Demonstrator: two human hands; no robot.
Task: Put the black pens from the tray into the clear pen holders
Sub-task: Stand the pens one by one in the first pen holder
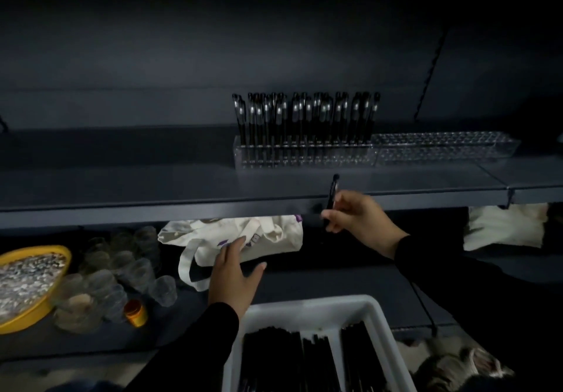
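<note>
Upper shelf (152, 184): dark grey, running the full width. On it stood two clear pen holders end to end, touching; the left pen holder (304, 155) was filled with upright black pens (304, 117), the right pen holder (441, 148) held none.

Lower shelf (335, 282): dark surface beneath the upper one. On it lay a cream tote bag (243, 236) with purple print, a cluster of clear plastic cups (122, 269) lying on their sides, a small orange-capped container (135, 312), a yellow bowl (39, 309) of pale speckled pieces at far left, and a white cloth bundle (502, 227) at far right.
</note>
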